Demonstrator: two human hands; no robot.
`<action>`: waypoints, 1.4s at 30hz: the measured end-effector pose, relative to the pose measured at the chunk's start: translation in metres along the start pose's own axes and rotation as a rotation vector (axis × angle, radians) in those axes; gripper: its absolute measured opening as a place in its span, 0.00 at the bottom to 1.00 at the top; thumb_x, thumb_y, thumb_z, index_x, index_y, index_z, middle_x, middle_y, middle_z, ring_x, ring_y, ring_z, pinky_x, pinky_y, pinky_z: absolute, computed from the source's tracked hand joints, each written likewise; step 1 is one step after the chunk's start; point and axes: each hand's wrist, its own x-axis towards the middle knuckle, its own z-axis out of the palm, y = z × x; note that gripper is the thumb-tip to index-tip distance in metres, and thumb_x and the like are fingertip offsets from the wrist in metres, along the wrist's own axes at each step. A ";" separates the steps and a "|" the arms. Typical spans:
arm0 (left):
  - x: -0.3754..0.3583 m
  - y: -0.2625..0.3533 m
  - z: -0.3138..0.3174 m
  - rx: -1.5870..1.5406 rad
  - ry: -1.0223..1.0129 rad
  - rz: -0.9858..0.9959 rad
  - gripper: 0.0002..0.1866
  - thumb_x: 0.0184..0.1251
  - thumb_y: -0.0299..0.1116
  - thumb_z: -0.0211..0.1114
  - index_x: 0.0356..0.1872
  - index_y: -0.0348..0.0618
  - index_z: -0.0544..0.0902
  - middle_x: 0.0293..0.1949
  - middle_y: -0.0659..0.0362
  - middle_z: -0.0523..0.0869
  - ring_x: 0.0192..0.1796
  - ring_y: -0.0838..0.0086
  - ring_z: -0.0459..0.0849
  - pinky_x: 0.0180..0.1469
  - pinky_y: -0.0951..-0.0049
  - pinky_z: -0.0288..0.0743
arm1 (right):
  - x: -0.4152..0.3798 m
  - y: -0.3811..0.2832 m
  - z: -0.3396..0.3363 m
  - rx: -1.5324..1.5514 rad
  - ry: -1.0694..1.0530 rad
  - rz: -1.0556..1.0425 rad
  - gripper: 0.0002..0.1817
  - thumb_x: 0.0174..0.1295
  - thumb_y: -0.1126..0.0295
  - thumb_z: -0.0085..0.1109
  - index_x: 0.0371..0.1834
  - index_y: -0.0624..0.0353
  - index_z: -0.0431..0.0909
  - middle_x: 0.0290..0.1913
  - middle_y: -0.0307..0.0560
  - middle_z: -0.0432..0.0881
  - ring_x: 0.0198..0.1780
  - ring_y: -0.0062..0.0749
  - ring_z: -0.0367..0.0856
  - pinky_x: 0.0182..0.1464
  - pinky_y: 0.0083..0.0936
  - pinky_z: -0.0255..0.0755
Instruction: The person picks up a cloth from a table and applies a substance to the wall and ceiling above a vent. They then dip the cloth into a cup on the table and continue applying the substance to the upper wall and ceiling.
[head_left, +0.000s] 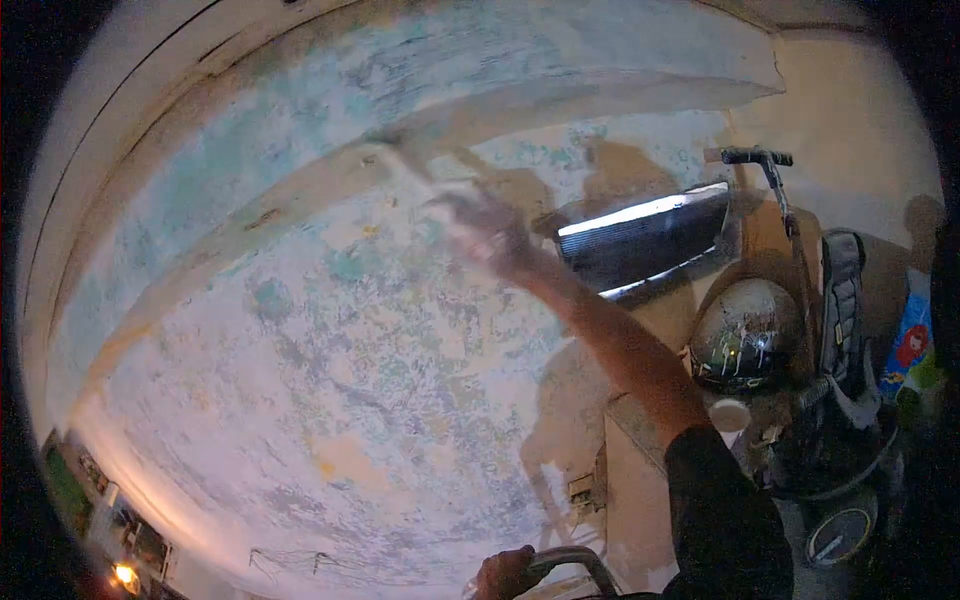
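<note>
My right hand (490,240), blurred by motion, is raised against the patchy blue, green and white wall (380,320). Its fingers are closed around a pale, elongated tool (405,168) that reaches up and left to the edge of a beige band across the wall. The blur hides what kind of tool it is. Low in the view, my left hand (508,572) is wrapped round a curved grey metal rail (575,556).
A louvred opening (650,240) sits in the wall at right. Beyond it are a paint-spattered helmet (748,330), a long-handled tool (775,180), a white cup (729,414), a dark bucket (840,490) and a bright bag (910,340). A lamp (125,574) glows at lower left.
</note>
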 end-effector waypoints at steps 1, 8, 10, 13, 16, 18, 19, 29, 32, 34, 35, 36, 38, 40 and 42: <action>-0.001 0.001 0.000 -0.078 0.022 -0.021 0.25 0.51 0.59 0.58 0.26 0.44 0.76 0.20 0.46 0.80 0.27 0.48 0.79 0.27 0.53 0.72 | 0.000 0.008 -0.018 -0.028 0.091 -0.055 0.18 0.46 0.78 0.56 0.44 0.55 0.74 0.50 0.47 0.72 0.52 0.43 0.70 0.47 0.36 0.69; 0.000 0.014 -0.013 0.020 0.129 0.128 0.22 0.52 0.55 0.60 0.25 0.43 0.75 0.18 0.47 0.78 0.23 0.52 0.79 0.24 0.56 0.72 | -0.034 0.075 -0.107 -0.495 0.257 -0.172 0.15 0.50 0.76 0.57 0.43 0.61 0.74 0.43 0.52 0.76 0.45 0.45 0.76 0.47 0.32 0.70; 0.002 0.012 -0.020 -0.019 0.080 0.141 0.21 0.53 0.54 0.60 0.25 0.43 0.75 0.17 0.47 0.78 0.23 0.52 0.79 0.23 0.56 0.72 | -0.036 0.079 -0.125 -0.503 0.254 -0.108 0.14 0.51 0.75 0.57 0.43 0.62 0.74 0.42 0.52 0.77 0.44 0.45 0.76 0.46 0.32 0.71; 0.001 0.012 -0.019 -0.136 0.083 0.160 0.21 0.54 0.53 0.60 0.26 0.43 0.74 0.17 0.48 0.78 0.22 0.52 0.79 0.23 0.57 0.72 | -0.044 0.082 -0.143 -0.450 0.307 0.000 0.13 0.52 0.74 0.57 0.42 0.63 0.74 0.41 0.52 0.77 0.43 0.45 0.77 0.46 0.32 0.71; -0.004 -0.001 -0.002 -0.227 0.136 0.150 0.21 0.54 0.53 0.59 0.26 0.43 0.74 0.17 0.48 0.78 0.23 0.52 0.79 0.24 0.57 0.72 | -0.065 0.104 -0.158 -0.513 0.354 0.082 0.13 0.52 0.75 0.57 0.43 0.62 0.75 0.42 0.51 0.77 0.43 0.44 0.77 0.44 0.33 0.71; -0.001 0.002 -0.008 -0.238 0.142 0.134 0.21 0.55 0.53 0.58 0.26 0.43 0.74 0.18 0.48 0.78 0.23 0.52 0.79 0.24 0.57 0.72 | -0.082 0.127 -0.164 -1.205 0.329 -0.107 0.13 0.51 0.75 0.58 0.42 0.63 0.76 0.41 0.50 0.78 0.41 0.43 0.77 0.42 0.31 0.71; 0.004 0.014 -0.027 -0.154 0.022 0.125 0.21 0.55 0.53 0.58 0.26 0.43 0.74 0.18 0.48 0.78 0.23 0.52 0.79 0.24 0.56 0.72 | -0.081 0.118 -0.160 -1.424 0.355 -0.031 0.14 0.50 0.75 0.59 0.41 0.65 0.76 0.40 0.49 0.79 0.39 0.37 0.78 0.41 0.28 0.71; 0.000 0.011 -0.010 0.002 0.189 0.186 0.21 0.54 0.53 0.61 0.26 0.43 0.74 0.18 0.51 0.78 0.22 0.54 0.78 0.23 0.59 0.71 | -0.065 0.163 -0.073 -0.552 0.773 0.338 0.07 0.52 0.73 0.59 0.32 0.66 0.78 0.35 0.46 0.80 0.38 0.28 0.78 0.39 0.22 0.73; 0.016 0.011 -0.024 0.155 -0.462 -0.127 0.21 0.57 0.53 0.56 0.35 0.43 0.76 0.27 0.49 0.83 0.33 0.57 0.83 0.36 0.58 0.76 | -0.036 0.103 -0.045 -0.459 0.594 0.315 0.08 0.52 0.73 0.59 0.30 0.68 0.76 0.34 0.45 0.79 0.39 0.30 0.79 0.38 0.23 0.74; 0.013 -0.003 -0.007 0.135 -0.421 -0.099 0.22 0.55 0.55 0.56 0.33 0.44 0.75 0.27 0.50 0.82 0.32 0.54 0.82 0.33 0.55 0.75 | -0.038 0.105 -0.012 -0.302 0.505 0.209 0.09 0.53 0.71 0.60 0.30 0.68 0.75 0.34 0.44 0.79 0.40 0.31 0.78 0.39 0.25 0.74; 0.010 -0.004 -0.007 0.127 -0.369 -0.061 0.21 0.55 0.55 0.56 0.33 0.45 0.75 0.27 0.51 0.82 0.31 0.54 0.82 0.33 0.54 0.75 | -0.041 0.089 -0.004 -0.153 0.400 0.372 0.10 0.54 0.69 0.60 0.32 0.67 0.76 0.35 0.44 0.79 0.41 0.31 0.78 0.40 0.26 0.73; 0.010 -0.001 -0.012 0.117 -0.318 -0.027 0.21 0.54 0.54 0.57 0.34 0.45 0.75 0.27 0.52 0.82 0.30 0.54 0.82 0.33 0.52 0.75 | -0.044 0.072 0.003 -0.026 0.303 0.546 0.11 0.55 0.68 0.59 0.33 0.66 0.76 0.37 0.44 0.78 0.41 0.30 0.77 0.41 0.26 0.73; 0.007 -0.002 -0.006 0.099 -0.268 -0.086 0.20 0.53 0.54 0.59 0.32 0.46 0.75 0.26 0.52 0.82 0.29 0.55 0.82 0.30 0.54 0.75 | -0.050 0.075 0.007 -0.086 0.082 0.612 0.07 0.54 0.71 0.58 0.31 0.63 0.75 0.33 0.43 0.77 0.36 0.31 0.77 0.37 0.25 0.73; 0.009 0.004 -0.016 0.081 -0.284 -0.091 0.20 0.52 0.53 0.61 0.29 0.45 0.75 0.26 0.53 0.81 0.30 0.60 0.82 0.30 0.61 0.75 | -0.065 0.081 0.010 -0.431 -0.223 0.420 0.05 0.54 0.72 0.58 0.30 0.61 0.73 0.31 0.45 0.77 0.32 0.37 0.79 0.38 0.28 0.77; 0.006 0.003 -0.018 0.023 -0.173 -0.027 0.20 0.51 0.52 0.62 0.29 0.44 0.76 0.24 0.55 0.81 0.32 0.60 0.82 0.32 0.64 0.76 | -0.092 0.093 0.018 0.482 0.092 0.708 0.10 0.57 0.65 0.55 0.32 0.62 0.74 0.35 0.47 0.78 0.30 0.38 0.79 0.41 0.31 0.75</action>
